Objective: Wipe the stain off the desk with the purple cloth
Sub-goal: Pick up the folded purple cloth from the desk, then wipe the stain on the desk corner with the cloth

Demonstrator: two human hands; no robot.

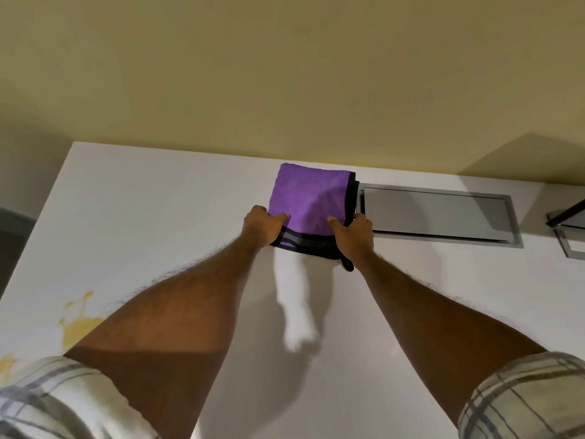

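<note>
A folded purple cloth (308, 198) with black edging lies at the back of the white desk (164, 217), close to the wall. My left hand (262, 228) grips its near left corner, thumb on top of the cloth. At the near right corner my right hand (356, 234) holds the cloth the same way. A yellow stain (80, 327) spreads over the desk's near left part, beside my left forearm, which hides part of it. A smaller yellow patch (6, 364) shows at the left edge.
A metal-framed cable hatch (437, 212) is set flush into the desk just right of the cloth. A dark-framed object (568, 217) juts in at the far right. The desk's left edge (47, 201) drops off to the floor.
</note>
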